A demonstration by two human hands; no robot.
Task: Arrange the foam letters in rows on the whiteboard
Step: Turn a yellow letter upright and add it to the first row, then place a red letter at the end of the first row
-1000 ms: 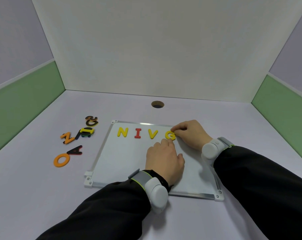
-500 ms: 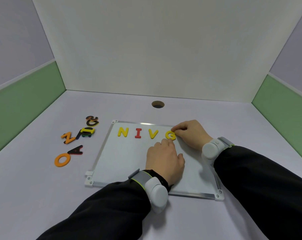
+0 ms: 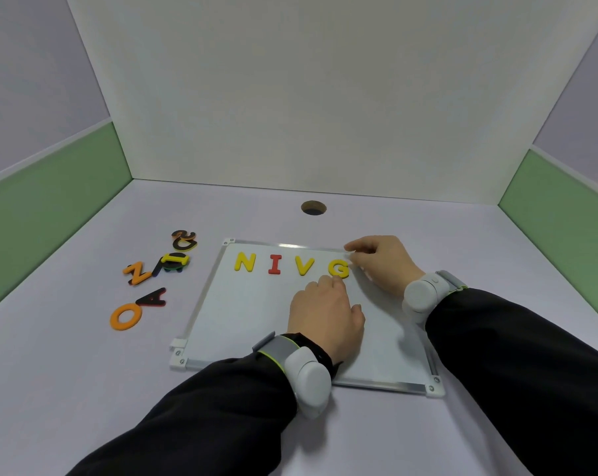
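Well to the left of both hands, off the whiteboard [image 3: 256, 321], the spare letters lie loose on the table [image 3: 67, 389]: an orange O [image 3: 125, 316], an A [image 3: 152, 297], an orange Z [image 3: 137, 272], then a small heap with a yellow I [image 3: 173, 260] on top and one more dark-and-orange letter [image 3: 184, 239] behind it. None of these has been dealt with yet.

On the board, the top row reads N [image 3: 245, 262], I [image 3: 275, 264], V [image 3: 305, 266], G [image 3: 338, 268]. The first three sit clear to the left of the hands.

The left hand [image 3: 325, 314] rests flat on the board just below the G, its fingertips [image 3: 326, 281] at the letter's lower edge; it is loosely curled and grips nothing.

The change is on the other side. Half a second ago the right hand [image 3: 381, 264] was pinched down on the G's upper right corner; now its fingers have lifted and spread, the thumb and forefinger parted, so the pinch looks released. Whether a fingertip still brushes the G's right edge I cannot tell from this angle.

The G itself has not shifted and lies flat in line with the row, between the two hands. I judge the fourth letter placed, and the row ready for the next one from the pile, which would go to the right of the G, under where the right hand now hovers.
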